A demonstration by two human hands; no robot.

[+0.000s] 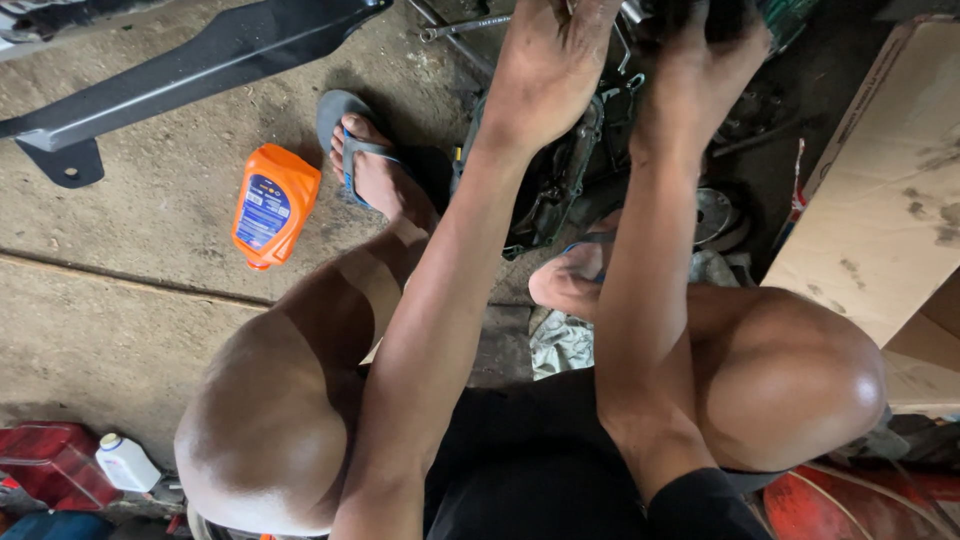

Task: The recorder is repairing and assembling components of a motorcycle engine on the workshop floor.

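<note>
I squat on a concrete floor with both arms stretched forward. My left hand (553, 60) reaches to the top edge of the view, fingers curled down over a dark greasy engine part (560, 180); its fingertips are cut off by the frame. My right hand (700, 55) is beside it, closed around a dark object at the top edge that I cannot identify. A metal wrench (462, 28) lies on the floor just left of my left hand.
An orange plastic bottle (273, 204) lies on the concrete at left. A black metal bracket (190, 65) crosses the top left. A cardboard box (890, 190) stands at right. A white bottle (126, 462) and red container (50, 462) sit bottom left. A rag (560, 345) lies between my feet.
</note>
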